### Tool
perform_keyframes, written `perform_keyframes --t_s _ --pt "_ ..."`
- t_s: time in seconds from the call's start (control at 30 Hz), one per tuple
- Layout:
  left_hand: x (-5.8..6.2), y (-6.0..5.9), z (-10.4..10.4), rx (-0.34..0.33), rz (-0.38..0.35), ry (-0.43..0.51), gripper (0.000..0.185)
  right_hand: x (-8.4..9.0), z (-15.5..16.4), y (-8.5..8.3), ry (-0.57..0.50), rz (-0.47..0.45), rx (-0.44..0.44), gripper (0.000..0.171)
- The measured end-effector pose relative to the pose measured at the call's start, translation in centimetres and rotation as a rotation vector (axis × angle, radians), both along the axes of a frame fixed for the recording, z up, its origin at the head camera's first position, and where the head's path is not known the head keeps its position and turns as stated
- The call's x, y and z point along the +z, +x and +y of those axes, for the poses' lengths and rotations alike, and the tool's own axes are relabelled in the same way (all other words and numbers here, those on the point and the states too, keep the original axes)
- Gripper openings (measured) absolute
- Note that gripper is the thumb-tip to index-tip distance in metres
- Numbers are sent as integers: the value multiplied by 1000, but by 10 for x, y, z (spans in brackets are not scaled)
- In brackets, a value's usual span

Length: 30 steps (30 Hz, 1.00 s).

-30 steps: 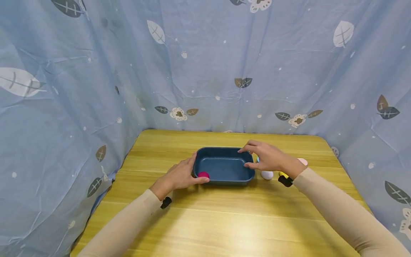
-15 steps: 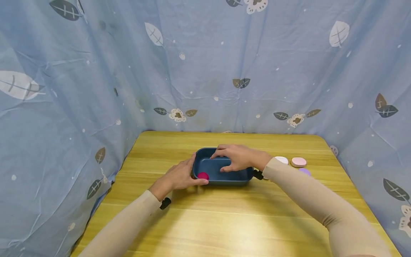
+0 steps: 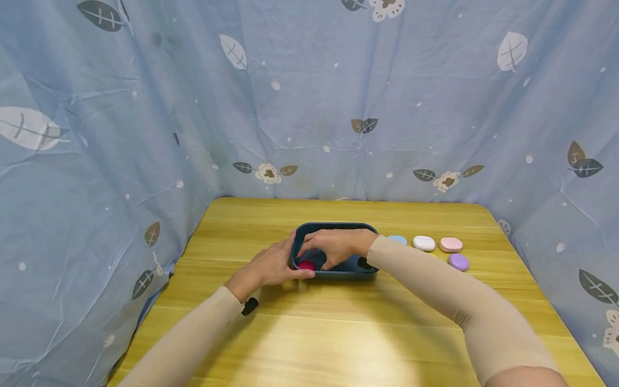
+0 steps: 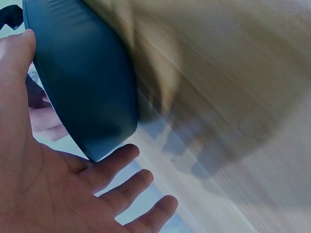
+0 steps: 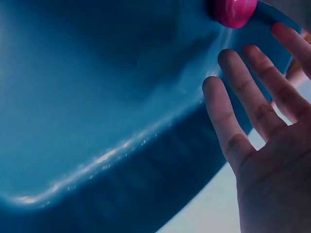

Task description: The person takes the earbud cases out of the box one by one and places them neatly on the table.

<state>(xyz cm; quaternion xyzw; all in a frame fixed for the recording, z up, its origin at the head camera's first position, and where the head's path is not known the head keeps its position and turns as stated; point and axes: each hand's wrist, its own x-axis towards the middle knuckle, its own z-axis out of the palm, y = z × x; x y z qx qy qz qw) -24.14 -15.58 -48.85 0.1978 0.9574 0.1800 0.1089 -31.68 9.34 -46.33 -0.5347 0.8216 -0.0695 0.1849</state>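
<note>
A dark blue rectangular basin [image 3: 338, 276] with rounded corners sits on the wooden table. Inside its near left corner lies a glossy magenta rounded piece [image 3: 306, 265], also visible at the top of the right wrist view. My left hand [image 3: 272, 265] rests against the basin's left end, thumb along the near rim and fingers spread by the outer wall. In the left wrist view those fingers are fairly straight. My right hand [image 3: 337, 245] reaches down into the basin, fingers extended and apart, holding nothing. Its fingertips are near the magenta piece, beside the far inner wall.
Right of the basin lie small rounded pieces: light blue [image 3: 398, 239], white [image 3: 424, 243], pink [image 3: 451, 245] and purple [image 3: 458, 262]. My right sleeve [image 3: 435, 285] mostly covers a yellow one. A patterned blue curtain [image 3: 309, 107] hangs around the table.
My right hand has moved left from the basin's right rim and down into it, toward the magenta piece. The small pieces at right are more exposed. My left hand stays in place.
</note>
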Motion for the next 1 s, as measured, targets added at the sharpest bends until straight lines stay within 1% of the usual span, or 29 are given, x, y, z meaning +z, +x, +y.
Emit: perform_keyframes --t_s 0.1,0.27,0.63,1.0 --pt "0 0 0 -8 -2 4 142 -4 -6 -1 29 0 26 70" --pt "-1 0 0 -2 1 -5 142 -9 -11 -3 44 25 49 64" --pt "1 -2 1 7 4 -32 141 -13 -18 -5 30 62 47 47" --pt "-1 -2 1 11 6 -21 141 -14 -17 -6 14 30 38 37"
